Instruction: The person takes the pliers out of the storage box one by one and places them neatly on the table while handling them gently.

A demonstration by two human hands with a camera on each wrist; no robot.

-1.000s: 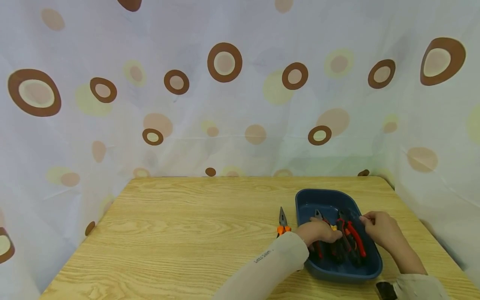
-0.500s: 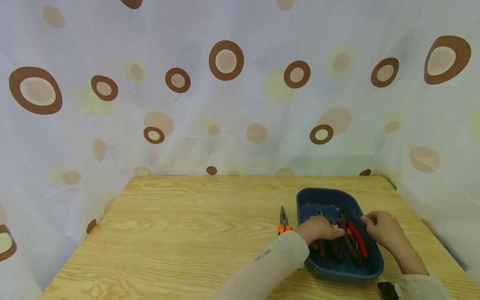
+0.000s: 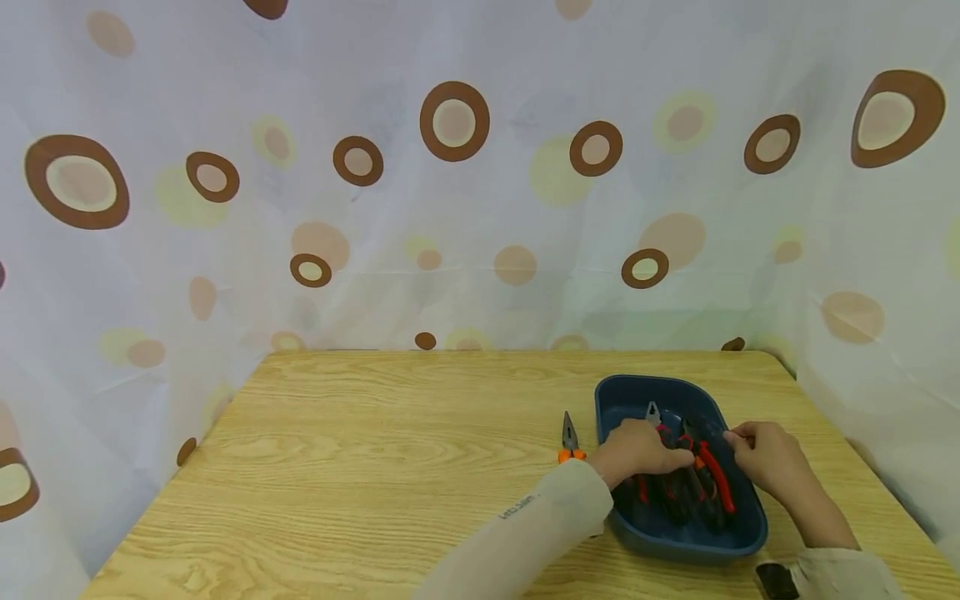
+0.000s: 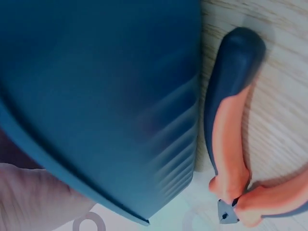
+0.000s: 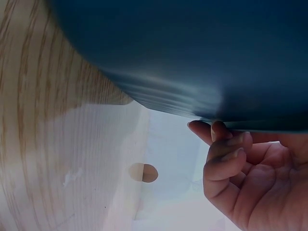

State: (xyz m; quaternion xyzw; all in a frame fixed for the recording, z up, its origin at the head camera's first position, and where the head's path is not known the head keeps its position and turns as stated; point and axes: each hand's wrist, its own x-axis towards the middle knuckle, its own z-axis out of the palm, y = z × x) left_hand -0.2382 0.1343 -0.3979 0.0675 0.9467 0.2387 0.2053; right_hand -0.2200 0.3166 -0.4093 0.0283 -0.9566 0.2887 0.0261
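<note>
A dark blue plastic bin (image 3: 690,552) stands at the right of the table with several pliers in it. My left hand (image 3: 637,448) reaches in over its left side and grips a pair of pliers (image 3: 654,413); the grey nose shows past the hand, while the grip itself is hidden. Red-handled pliers (image 3: 717,479) lie in the bin to the right of that hand. My right hand (image 3: 768,458) pinches the bin's right rim, its fingers (image 5: 224,166) bent at the outside wall. Outside, on the left, lie long-nose pliers (image 3: 570,437) with orange and black handles (image 4: 230,134), partly covered by my left forearm.
The bin rests on a wood-grain table (image 3: 360,467) whose surface stretches to the left. A white curtain (image 3: 465,208) with brown and beige circles hangs behind the table and at both sides.
The pliers under my left hand have shifted up and to the right, and their nose shows more. A small yellow part is now covered. My right hand stays at the rim.
</note>
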